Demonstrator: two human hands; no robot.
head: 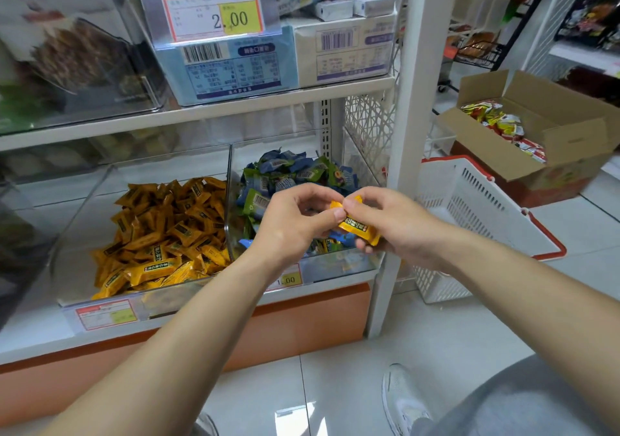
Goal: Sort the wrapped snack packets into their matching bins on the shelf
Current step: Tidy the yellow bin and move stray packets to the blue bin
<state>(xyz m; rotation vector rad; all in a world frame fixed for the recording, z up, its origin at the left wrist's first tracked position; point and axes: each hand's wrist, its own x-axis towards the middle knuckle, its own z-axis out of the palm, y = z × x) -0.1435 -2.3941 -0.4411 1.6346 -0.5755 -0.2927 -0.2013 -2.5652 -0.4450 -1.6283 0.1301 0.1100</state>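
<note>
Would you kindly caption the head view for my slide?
Left hand and right hand pinch one orange packet before the blue-green bin, beside the orange-filled bin.

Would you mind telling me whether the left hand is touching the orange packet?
Touching. The head view shows the left hand pinching the orange packet at its upper end while the right hand holds its lower part.
</note>
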